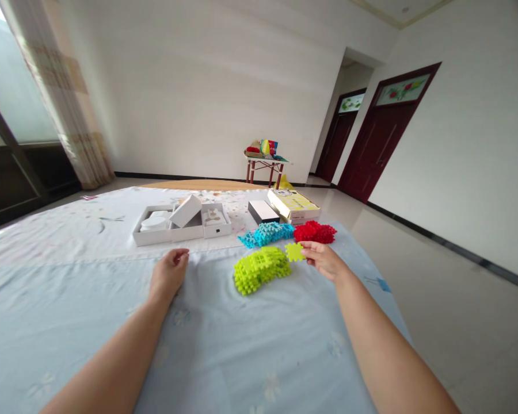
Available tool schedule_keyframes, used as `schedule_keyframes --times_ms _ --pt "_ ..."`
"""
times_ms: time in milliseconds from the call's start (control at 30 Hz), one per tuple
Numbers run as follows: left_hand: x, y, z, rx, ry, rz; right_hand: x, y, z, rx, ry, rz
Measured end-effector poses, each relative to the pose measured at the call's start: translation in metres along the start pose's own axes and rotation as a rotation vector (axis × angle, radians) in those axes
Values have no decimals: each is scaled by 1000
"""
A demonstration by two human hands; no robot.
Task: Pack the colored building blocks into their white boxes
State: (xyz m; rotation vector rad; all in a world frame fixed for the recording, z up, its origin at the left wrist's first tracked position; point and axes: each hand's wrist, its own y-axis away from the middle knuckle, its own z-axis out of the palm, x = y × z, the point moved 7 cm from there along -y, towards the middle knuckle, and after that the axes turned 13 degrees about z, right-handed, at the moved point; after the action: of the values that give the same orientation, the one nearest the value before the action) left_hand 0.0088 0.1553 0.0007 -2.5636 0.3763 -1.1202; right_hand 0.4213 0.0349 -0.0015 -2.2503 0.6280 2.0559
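Between the thumb and fingers of my right hand (pixel 322 260) is a flat yellow-green interlocking tile (pixel 294 252) with notched edges. It is held just right of a heap of matching yellow-green tiles (pixel 261 265). Behind that heap lies a pile of blue tiles (pixel 267 233), and a red pile (pixel 314 232) sits just beyond my right hand. My left hand (pixel 169 273) rests on the pale blue tablecloth (pixel 224 345) to the left of the heap. Its fingers are curled closed, and nothing shows in them.
White open boxes (pixel 185 232) stand at the back left of the table, one tilted on top. A black-and-white box (pixel 263 211) and a yellow-and-white carton (pixel 293 204) are behind the tile piles. Farther off, a small table (pixel 265 161) holds colourful items by the wall.
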Motion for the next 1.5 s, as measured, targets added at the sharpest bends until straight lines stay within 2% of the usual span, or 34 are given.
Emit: schedule_keyframes --times_ms 167,300,400,500,567,733,833,1033,1200,1333,1500 --pt "-5 0 3 12 -8 -5 -15 -17 18 37 19 28" --pt "-7 1 4 28 26 -1 -29 -26 41 43 238 -16" --pt "-5 3 3 41 31 7 -33 -29 47 61 385 -53" --pt "-3 6 2 58 28 15 -34 -28 33 196 380 -153" --pt "-2 7 1 76 28 15 -27 -27 19 276 332 -162" --pt "-1 5 -10 152 -12 -3 14 -20 -6 398 216 -117" --pt "2 -5 -17 175 -79 -5 33 -19 -9 449 222 -132" --pt "6 -45 -23 83 -272 38 29 -19 8 455 463 -243" --pt "-7 -67 -31 -53 -460 22 26 -19 12 449 549 -240" --pt "-9 -65 -39 -112 -590 63 26 -19 13 444 572 -231" --pt "3 -43 -52 -141 -713 145 27 -19 13 438 592 -217"
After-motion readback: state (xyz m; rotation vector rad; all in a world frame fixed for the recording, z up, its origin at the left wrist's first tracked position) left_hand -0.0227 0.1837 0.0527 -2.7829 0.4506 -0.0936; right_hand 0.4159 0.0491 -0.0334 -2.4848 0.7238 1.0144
